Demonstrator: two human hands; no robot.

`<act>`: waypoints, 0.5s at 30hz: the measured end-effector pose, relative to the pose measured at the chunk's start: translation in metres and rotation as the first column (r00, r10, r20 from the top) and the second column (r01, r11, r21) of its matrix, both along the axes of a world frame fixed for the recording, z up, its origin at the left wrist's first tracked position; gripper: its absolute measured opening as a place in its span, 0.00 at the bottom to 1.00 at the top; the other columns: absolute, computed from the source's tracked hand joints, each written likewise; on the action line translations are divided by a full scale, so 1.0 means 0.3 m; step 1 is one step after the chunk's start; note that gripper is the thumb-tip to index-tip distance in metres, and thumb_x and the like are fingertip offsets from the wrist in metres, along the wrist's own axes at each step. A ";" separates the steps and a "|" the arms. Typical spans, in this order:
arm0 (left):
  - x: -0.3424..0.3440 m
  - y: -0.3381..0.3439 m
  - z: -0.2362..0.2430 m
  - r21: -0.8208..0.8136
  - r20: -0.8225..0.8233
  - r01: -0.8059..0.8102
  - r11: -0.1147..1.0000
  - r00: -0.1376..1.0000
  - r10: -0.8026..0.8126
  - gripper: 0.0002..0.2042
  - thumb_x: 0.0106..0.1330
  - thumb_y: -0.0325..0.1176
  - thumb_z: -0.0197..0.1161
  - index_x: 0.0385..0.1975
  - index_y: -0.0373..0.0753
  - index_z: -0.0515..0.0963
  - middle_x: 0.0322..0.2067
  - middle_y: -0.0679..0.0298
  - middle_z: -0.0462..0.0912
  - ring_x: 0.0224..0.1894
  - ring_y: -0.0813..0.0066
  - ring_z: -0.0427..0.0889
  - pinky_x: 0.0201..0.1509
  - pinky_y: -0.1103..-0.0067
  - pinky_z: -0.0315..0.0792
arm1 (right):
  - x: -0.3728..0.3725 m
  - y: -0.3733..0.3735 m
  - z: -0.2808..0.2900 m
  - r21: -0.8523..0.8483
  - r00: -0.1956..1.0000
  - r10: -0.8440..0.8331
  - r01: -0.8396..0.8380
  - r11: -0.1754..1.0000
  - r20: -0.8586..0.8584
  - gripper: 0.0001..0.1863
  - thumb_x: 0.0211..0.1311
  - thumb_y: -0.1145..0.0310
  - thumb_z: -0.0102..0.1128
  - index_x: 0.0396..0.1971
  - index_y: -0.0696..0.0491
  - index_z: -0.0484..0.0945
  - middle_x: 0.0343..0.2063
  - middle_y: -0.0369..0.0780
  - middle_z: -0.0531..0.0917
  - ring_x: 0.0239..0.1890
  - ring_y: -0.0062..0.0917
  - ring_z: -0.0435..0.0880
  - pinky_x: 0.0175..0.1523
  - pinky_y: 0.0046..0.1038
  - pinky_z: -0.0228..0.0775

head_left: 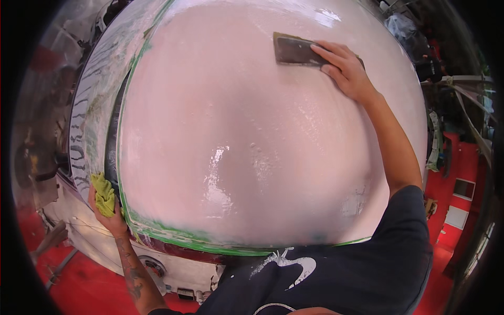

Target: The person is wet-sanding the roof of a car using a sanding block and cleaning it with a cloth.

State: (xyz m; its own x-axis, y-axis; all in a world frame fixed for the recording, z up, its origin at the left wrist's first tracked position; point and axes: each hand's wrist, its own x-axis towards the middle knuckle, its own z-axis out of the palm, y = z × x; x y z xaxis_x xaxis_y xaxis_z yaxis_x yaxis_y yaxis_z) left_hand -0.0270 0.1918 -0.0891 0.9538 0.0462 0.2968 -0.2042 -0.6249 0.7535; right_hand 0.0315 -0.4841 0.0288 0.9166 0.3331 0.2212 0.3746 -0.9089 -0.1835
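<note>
A: What did the head view show?

B: A big pale pink panel (252,147), likely a car hood, filled most of it, edged with green tape (157,231). It was wet and glossy, with milky smears and drops across it

A: And the hands?

B: Well apart. The right hand (344,68) lay flat near the far edge, fingers pressed down on a dark sanding block (295,51). The left hand (107,210) was at the near left corner, closed around a bunched yellow-green cloth (103,195) held against the taped edge

A: So the block sat where, exactly?

B: On the panel itself, upper middle, touching the wet face, half under the fingers

A: How far along did the work look?

B: My guess is well into it. The whole face was already dull pink and covered in slurry, so most of it seemed to have been gone over. It had not been wiped dry, and the tape was on, so rinsing, wiping and untaping looked left to do. Whether the finish was even, I could not tell under the water

A: Anything else around?

B: A red floor (79,283) below, and masking paper with dark stripes (86,131) left of the panel. The person wore a dark shirt (357,273)
</note>
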 end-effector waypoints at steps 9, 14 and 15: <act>0.008 0.024 -0.022 -0.007 -0.023 0.014 1.000 1.000 -0.014 0.31 0.62 0.23 0.67 0.66 0.29 0.66 0.64 0.53 0.70 0.67 0.60 0.69 0.74 0.68 0.57 | 0.035 0.045 -0.025 0.015 0.999 -0.041 0.040 0.999 0.023 0.23 0.68 0.67 0.58 0.63 0.44 0.77 0.64 0.40 0.76 0.64 0.40 0.73 0.70 0.39 0.63; 0.000 0.031 0.002 0.044 0.001 -0.007 0.999 1.000 0.007 0.30 0.62 0.23 0.66 0.66 0.29 0.66 0.65 0.52 0.70 0.68 0.58 0.68 0.74 0.67 0.56 | -0.632 0.071 0.059 -0.065 0.992 -0.089 0.083 0.994 -0.093 0.22 0.69 0.63 0.55 0.60 0.54 0.78 0.63 0.47 0.76 0.64 0.46 0.72 0.71 0.48 0.58; 0.004 0.022 -0.002 0.019 0.001 -0.013 1.000 1.000 0.013 0.30 0.61 0.22 0.66 0.66 0.29 0.67 0.65 0.52 0.69 0.68 0.58 0.67 0.75 0.67 0.56 | -0.632 0.061 0.063 -0.068 0.992 -0.086 0.080 0.995 -0.097 0.22 0.69 0.63 0.55 0.60 0.54 0.78 0.63 0.47 0.76 0.64 0.46 0.72 0.71 0.48 0.58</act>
State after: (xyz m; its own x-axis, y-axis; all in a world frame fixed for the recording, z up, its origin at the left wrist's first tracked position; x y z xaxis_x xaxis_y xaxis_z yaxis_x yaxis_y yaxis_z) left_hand -0.0257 0.1983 -0.0896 0.9528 0.0526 0.2990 -0.1972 -0.6417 0.7412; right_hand -0.1579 -0.4658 0.0476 0.9580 0.2656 0.1078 0.2802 -0.9470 -0.1572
